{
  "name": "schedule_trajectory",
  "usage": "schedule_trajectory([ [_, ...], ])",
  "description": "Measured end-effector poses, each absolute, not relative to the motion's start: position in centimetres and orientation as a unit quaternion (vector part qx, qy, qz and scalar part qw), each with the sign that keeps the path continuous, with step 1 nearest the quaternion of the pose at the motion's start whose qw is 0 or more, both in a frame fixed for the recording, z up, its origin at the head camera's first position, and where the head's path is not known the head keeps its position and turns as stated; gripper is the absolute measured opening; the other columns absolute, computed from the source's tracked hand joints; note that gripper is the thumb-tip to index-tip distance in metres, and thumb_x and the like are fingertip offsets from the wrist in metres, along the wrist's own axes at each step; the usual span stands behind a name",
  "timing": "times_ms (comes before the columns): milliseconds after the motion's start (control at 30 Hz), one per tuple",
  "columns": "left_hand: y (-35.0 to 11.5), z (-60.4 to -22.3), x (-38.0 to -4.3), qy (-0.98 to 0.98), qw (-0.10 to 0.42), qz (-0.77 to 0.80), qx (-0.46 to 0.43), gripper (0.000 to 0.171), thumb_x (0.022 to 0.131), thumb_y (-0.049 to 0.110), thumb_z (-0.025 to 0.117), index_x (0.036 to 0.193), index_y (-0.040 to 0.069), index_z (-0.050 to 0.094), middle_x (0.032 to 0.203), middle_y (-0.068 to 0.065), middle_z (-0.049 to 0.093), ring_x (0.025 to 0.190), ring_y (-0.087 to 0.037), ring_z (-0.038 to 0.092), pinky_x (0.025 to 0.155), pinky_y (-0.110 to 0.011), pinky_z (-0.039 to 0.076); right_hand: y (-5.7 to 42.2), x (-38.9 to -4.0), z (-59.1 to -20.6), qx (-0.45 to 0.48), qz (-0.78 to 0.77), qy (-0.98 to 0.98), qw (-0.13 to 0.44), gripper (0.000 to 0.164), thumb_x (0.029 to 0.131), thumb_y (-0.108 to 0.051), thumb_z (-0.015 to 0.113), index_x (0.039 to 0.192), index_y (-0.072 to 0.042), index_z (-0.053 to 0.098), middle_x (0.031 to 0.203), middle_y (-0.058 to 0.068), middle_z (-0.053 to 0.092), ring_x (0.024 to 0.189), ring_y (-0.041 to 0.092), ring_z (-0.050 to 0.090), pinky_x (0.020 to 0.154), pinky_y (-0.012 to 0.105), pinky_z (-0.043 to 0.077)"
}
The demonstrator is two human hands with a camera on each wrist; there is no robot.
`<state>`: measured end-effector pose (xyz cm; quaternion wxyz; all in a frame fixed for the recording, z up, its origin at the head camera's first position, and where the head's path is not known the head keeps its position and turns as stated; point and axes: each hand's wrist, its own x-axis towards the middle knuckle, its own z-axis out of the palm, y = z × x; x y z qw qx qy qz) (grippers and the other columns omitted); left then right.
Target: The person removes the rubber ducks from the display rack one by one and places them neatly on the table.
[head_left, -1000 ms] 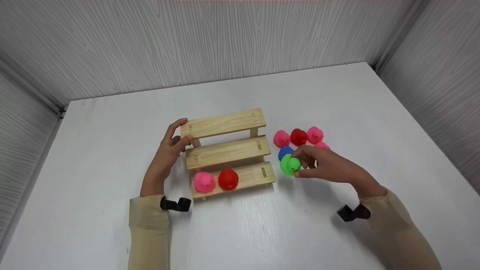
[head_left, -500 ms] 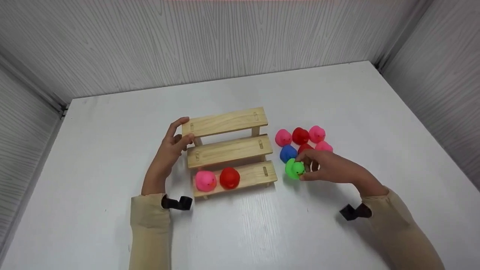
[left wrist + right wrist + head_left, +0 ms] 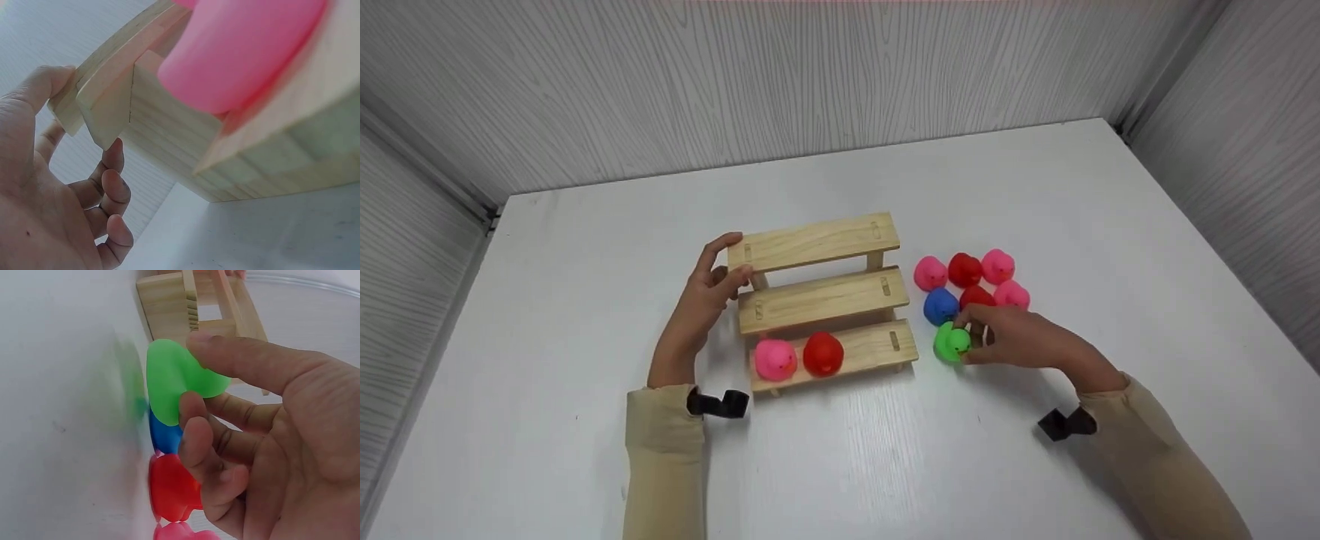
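Note:
My left hand (image 3: 701, 300) grips the left end of the top board of a three-tier wooden rack (image 3: 821, 244); the left wrist view shows its thumb and index finger about the board (image 3: 107, 67). A pink rubber duck (image 3: 774, 361) and a red rubber duck (image 3: 823, 355) sit on the lowest tier. To the right of the rack, my right hand (image 3: 1027, 337) pinches a green rubber duck (image 3: 948, 343) between thumb and fingers, low over the table. Whether its base touches the tabletop, I cannot tell. A blue duck (image 3: 940, 306) sits just behind it.
Behind my right hand stand several more ducks in close rows, among them a pink one (image 3: 931, 274), a red one (image 3: 964, 270) and another pink one (image 3: 1011, 295). My right fingers partly cover a second red duck (image 3: 976, 295). Pale wood-grain panels (image 3: 810, 82) enclose the white table (image 3: 840, 465).
The green duck in my right hand has come down and slightly towards me, off the front of the blue duck, uncovering more of the ducks behind. My left hand keeps its grip on the rack.

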<state>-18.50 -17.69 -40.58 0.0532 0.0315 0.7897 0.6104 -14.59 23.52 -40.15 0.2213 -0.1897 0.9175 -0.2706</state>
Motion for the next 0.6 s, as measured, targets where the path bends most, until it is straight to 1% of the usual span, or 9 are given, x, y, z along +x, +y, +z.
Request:
schedule_trajectory([
  [133, -17.59, -40.58, -18.50, 0.786, 0.055, 0.614, 0.034, 0.052, 0.097, 0.027, 0.057, 0.145, 0.028, 0.036, 0.090, -0.009, 0.050, 0.080, -0.016, 0.041, 0.074, -0.031, 0.031, 23.63, -14.59, -40.25, -0.183, -0.262, 0.921, 0.221, 0.043, 0.076, -0.025, 0.082, 0.110, -0.013, 0.058, 0.094, 0.003, 0.061, 0.084, 0.017, 0.058, 0.070, 0.029, 0.053],
  [233, -17.57, -40.56, -18.47, 0.788, 0.058, 0.612, 0.035, 0.053, 0.097, 0.027, 0.056, 0.146, 0.028, 0.035, 0.090, -0.008, 0.050, 0.081, -0.017, 0.040, 0.075, -0.031, 0.032, 23.75, -14.57, -40.36, -0.183, -0.256, 0.922, 0.224, 0.043, 0.076, -0.024, 0.082, 0.110, -0.013, 0.057, 0.095, 0.003, 0.061, 0.084, 0.017, 0.058, 0.070, 0.030, 0.054],
  [367, -17.59, -40.51, -18.41, 0.790, 0.056, 0.610, 0.033, 0.053, 0.098, 0.027, 0.055, 0.146, 0.027, 0.035, 0.089, -0.006, 0.051, 0.081, -0.015, 0.041, 0.075, -0.031, 0.032, 23.70, -14.50, -40.42, -0.186, -0.253, 0.922, 0.228, 0.044, 0.076, -0.024, 0.082, 0.111, -0.013, 0.057, 0.097, 0.004, 0.061, 0.084, 0.017, 0.058, 0.070, 0.030, 0.054],
  [600, -17.69, -40.52, -18.46, 0.789, 0.058, 0.611, 0.033, 0.054, 0.098, 0.028, 0.055, 0.147, 0.026, 0.033, 0.092, -0.008, 0.050, 0.080, -0.014, 0.041, 0.073, -0.030, 0.031, 23.59, -14.56, -40.56, -0.182, -0.263, 0.920, 0.225, 0.043, 0.076, -0.022, 0.081, 0.110, -0.012, 0.056, 0.098, 0.004, 0.060, 0.086, 0.017, 0.059, 0.072, 0.032, 0.055],
])
